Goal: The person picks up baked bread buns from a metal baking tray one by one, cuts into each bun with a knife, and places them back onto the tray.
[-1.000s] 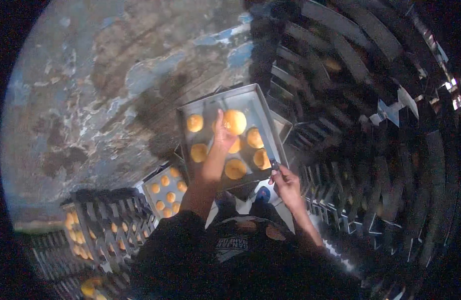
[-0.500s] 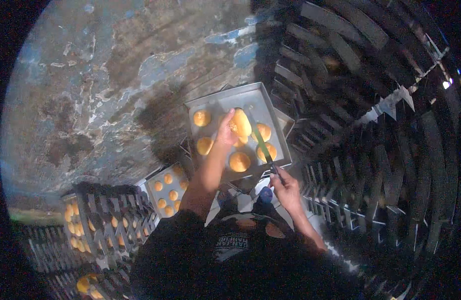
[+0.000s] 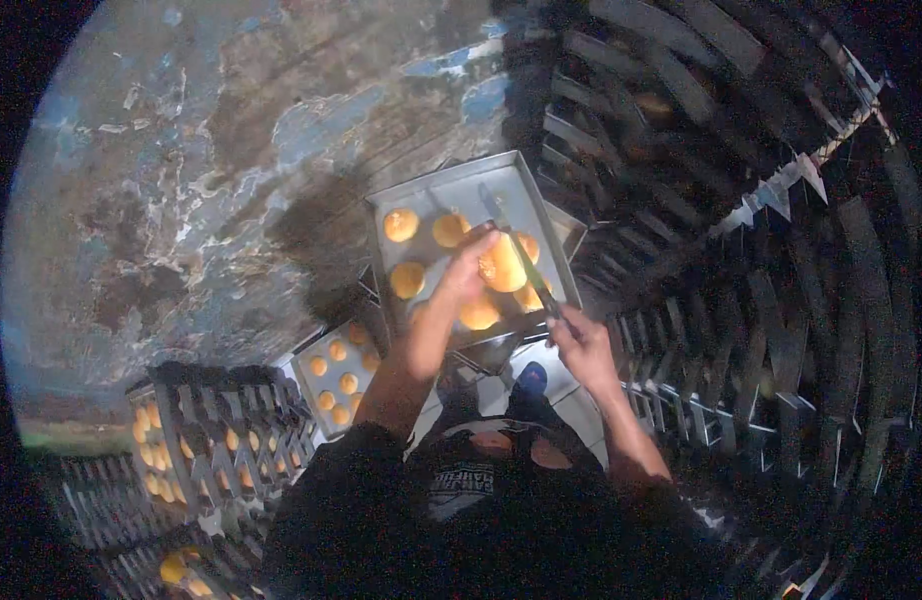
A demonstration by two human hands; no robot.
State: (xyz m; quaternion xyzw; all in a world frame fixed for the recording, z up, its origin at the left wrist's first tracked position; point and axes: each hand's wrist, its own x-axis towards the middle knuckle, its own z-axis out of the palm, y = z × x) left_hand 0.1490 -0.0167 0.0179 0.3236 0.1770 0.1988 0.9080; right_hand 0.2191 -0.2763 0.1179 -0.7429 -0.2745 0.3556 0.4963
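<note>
My left grip point(image 3: 468, 270) holds a round golden bun point(image 3: 503, 263). My right grip point(image 3: 579, 343) closes around the long narrow knife point(image 3: 529, 268) beside it.

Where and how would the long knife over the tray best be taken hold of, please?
I would grip the knife by its dark handle, coming from the wearer's side, where the right hand has it. Its slim blade points away over the tray, close beside the bun in the left hand, so the handle seems the safe part.
</note>
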